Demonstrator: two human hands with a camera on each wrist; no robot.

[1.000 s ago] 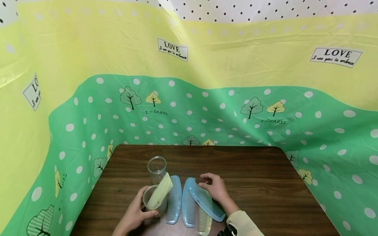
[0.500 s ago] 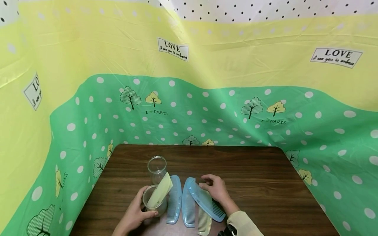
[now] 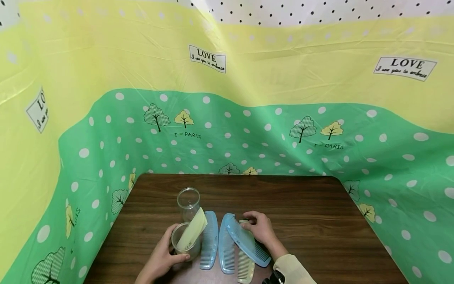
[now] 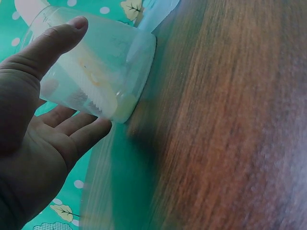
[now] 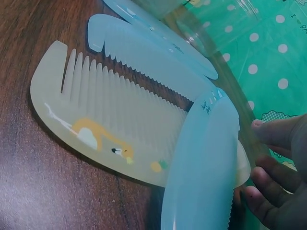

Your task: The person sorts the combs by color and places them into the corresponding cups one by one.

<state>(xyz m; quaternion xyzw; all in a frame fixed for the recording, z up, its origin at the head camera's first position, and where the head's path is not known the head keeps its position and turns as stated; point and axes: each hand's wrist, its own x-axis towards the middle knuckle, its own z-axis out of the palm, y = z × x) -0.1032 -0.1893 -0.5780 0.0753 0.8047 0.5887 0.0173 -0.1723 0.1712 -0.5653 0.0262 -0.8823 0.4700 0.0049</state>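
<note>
My left hand [image 3: 161, 252] holds a clear plastic cup [image 4: 115, 52], thumb on one side and fingers on the other. A pale yellow comb [image 3: 192, 232] leans inside it, its upper end sticking out past the rim. My right hand [image 3: 261, 227] hovers at the far end of the combs, fingers loosely bent and apart from them in the right wrist view. There, a blue comb [image 5: 204, 158] lies across a second pale yellow comb [image 5: 105, 129] with a bird print. Beside these lies another blue comb [image 5: 144, 55]. One more blue comb [image 3: 210, 240] is next to the cup.
Behind the held cup stands a second clear cup [image 3: 188, 199]. The brown wood-grain table [image 3: 312, 213] is walled in by a green and yellow patterned cloth [image 3: 248, 130] at the back and sides. A black object [image 3: 274, 277] shows at my right wrist.
My right hand has shifted very slightly to the right, and the far end of the lower yellow comb now shows beside its fingers. The left hand, cup and combs look unmoved.
</note>
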